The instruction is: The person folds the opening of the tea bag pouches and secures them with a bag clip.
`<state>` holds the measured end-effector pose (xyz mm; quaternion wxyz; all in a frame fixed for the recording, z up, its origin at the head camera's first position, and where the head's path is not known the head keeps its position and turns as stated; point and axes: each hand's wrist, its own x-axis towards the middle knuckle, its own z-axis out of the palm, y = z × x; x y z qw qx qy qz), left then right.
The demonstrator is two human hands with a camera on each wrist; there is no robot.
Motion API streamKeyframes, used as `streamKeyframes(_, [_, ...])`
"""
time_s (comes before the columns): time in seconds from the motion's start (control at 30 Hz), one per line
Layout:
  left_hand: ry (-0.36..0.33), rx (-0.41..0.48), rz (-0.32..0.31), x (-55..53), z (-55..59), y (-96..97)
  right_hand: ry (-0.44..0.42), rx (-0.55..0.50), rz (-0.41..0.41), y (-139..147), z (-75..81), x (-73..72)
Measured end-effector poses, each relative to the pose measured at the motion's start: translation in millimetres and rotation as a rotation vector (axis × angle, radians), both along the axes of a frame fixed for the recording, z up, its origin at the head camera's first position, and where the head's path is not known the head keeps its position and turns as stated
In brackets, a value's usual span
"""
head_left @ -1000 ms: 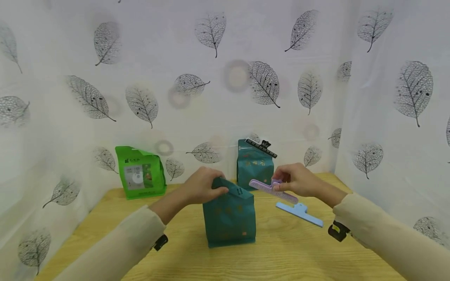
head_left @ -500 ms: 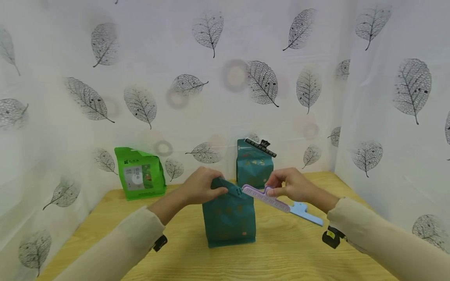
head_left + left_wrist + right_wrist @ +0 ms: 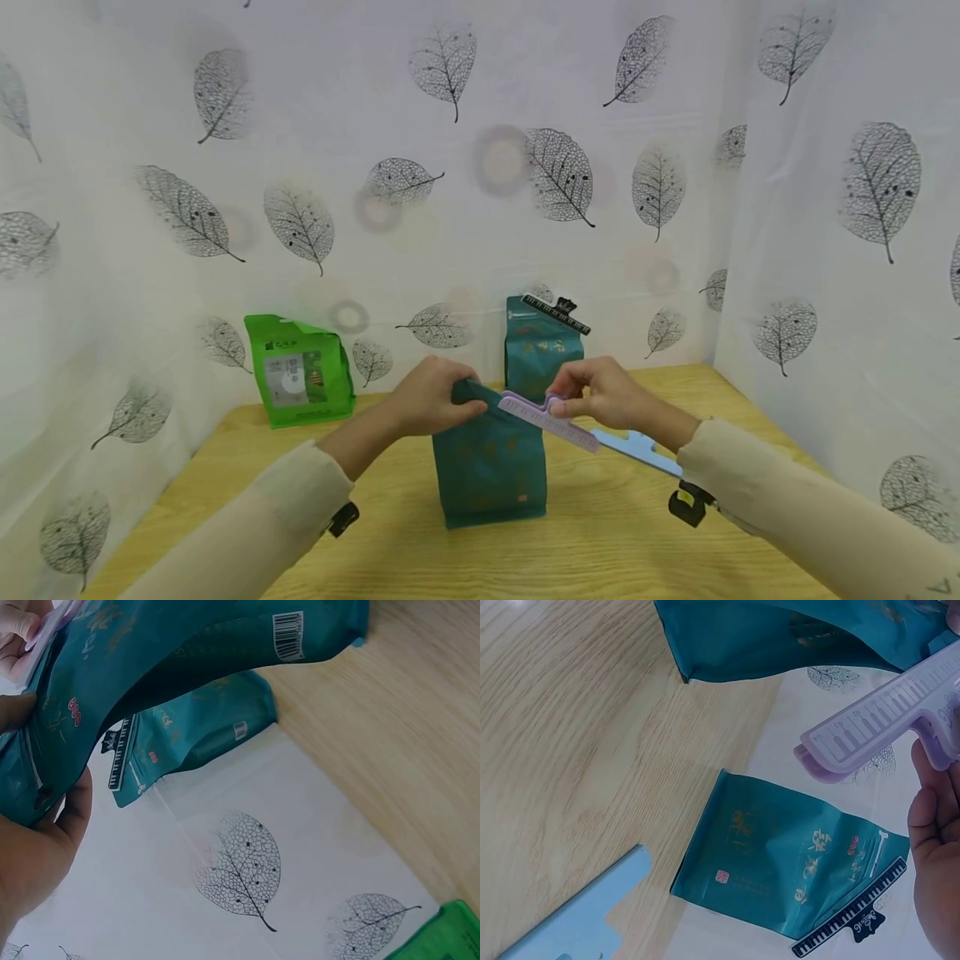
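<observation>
A teal bag [image 3: 491,475] stands upright on the wooden table, its top folded over. My left hand [image 3: 433,397] pinches that folded top at its left part, thumb in front. My right hand [image 3: 611,398] holds a lilac bag clip [image 3: 547,423] by its handle, tilted down to the right. The clip's left end is at the bag's top right edge, near my left thumb; in the right wrist view the lilac clip [image 3: 877,720] has its free end slightly apart. How far it sits over the fold is hard to tell.
A second teal bag [image 3: 542,358] with a black piano-key clip [image 3: 557,314] stands at the back. A green bag [image 3: 300,375] is at the back left. A light blue clip [image 3: 637,448] lies on the table [image 3: 600,533] at right. Leaf-patterned sheeting [image 3: 465,250] surrounds the table.
My right hand has moved left with the lilac clip, bringing it from beside the front teal bag to its folded top. My left hand keeps its hold on the bag.
</observation>
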<state>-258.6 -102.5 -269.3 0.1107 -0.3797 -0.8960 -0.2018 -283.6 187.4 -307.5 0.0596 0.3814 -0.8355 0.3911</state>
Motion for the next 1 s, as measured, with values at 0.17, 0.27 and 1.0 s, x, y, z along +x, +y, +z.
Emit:
streamKeyframes(0.17, [-0.025, 0.013, 0.01, -2.0, -0.1, 1.0, 0.018, -0.005, 0.005, -5.7, 1.9, 0.7])
streamKeyframes(0.27, [-0.033, 0.02, 0.008, -3.3, -0.1, 1.7, 0.036, -0.005, 0.011, -9.7, 3.6, 1.0])
streamKeyframes(1.0, [-0.172, 0.025, 0.06, -0.3, 6.2, 5.9, 0.078, -0.066, 0.016, -41.6, 20.2, 0.9])
